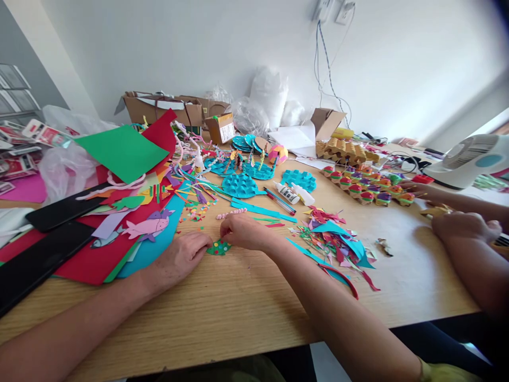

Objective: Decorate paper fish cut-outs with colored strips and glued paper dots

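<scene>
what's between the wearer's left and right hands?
Head view: a green dotted cutout lies between the left hand and the right hand.

A small green paper cutout (218, 248), speckled with dots, lay just left of centre in the lower half of the frame.
It was a vivid mid-green, scattered with small round spots, some yellow, some pale, some towards orange, too small to count with confidence. The piece appeared to rest nearly flat, its visible part wider than tall, with the upper edge rising to a low peak and the lower edge looking uneven. Its left and right ends were partly covered, so the full outline could not be made out; whether every spot was stuck down could not be told either.
</scene>
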`<state>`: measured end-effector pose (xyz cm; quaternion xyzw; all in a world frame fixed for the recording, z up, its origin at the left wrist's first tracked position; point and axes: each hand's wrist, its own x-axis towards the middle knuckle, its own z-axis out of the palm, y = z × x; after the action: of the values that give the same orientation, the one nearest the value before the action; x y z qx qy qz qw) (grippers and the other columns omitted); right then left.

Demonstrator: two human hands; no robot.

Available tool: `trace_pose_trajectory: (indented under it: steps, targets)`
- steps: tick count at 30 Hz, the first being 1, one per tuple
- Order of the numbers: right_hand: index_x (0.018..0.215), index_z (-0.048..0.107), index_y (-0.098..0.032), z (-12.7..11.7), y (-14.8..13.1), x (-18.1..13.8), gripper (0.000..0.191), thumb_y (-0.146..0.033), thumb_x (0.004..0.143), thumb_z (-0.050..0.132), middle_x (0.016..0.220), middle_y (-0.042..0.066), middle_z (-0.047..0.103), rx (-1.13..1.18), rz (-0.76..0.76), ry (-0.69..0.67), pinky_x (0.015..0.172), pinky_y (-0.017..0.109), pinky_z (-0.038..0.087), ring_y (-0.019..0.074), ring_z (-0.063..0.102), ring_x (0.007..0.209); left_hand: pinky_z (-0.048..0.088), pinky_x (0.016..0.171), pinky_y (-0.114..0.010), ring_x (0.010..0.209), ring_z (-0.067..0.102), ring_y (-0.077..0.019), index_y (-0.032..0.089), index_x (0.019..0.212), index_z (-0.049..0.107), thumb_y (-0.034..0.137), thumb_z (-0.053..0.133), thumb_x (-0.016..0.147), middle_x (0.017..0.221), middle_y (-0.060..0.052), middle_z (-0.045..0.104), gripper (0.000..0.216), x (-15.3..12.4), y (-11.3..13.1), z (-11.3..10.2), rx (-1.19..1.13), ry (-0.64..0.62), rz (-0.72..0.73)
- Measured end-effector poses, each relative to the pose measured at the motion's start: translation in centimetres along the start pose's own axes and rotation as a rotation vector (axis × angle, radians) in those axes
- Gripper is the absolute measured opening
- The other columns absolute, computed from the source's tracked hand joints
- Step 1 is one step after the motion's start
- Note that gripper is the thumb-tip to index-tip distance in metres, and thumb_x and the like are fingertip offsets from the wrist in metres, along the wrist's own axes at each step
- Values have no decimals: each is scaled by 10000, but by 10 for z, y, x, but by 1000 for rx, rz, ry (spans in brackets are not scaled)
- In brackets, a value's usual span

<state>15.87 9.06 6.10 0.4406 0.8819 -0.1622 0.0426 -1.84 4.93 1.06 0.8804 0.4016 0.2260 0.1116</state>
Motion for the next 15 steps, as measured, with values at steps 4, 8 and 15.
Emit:
trace_pose_trajectory:
  steps: [4, 8, 15]
  targets:
    - [836, 681, -184, 3, 1, 3, 200, -168, 701, 534, 881, 36, 673, -6, 0, -2, 630, 207, 374, 158, 580, 814, 471, 693, -256, 735, 590, -146, 166, 787, 569, 93, 387, 790, 780, -24, 634, 196, 0, 0, 0, -6, -4, 0]
    - [836, 689, -189, 9, -1, 7, 216, -159, 705, 520, 874, 44, 678, -18, -6, -2, 655, 219, 373, 168, 579, 837, 469, 693, -261, 744, 587, -150, 166, 784, 567, 85, 382, 787, 781, -29, 627, 201, -1, 0, -1, 5, -12, -2]
    - [845, 682, -183, 2, -2, 1, 214, -156, 714, 514, 897, 41, 670, -13, -1, 2, 639, 204, 376, 152, 581, 820, 475, 697, -258, 738, 592, -145, 172, 789, 567, 91, 389, 784, 784, -21, 635, 195, -1, 0, -1, -7, -2, -4]
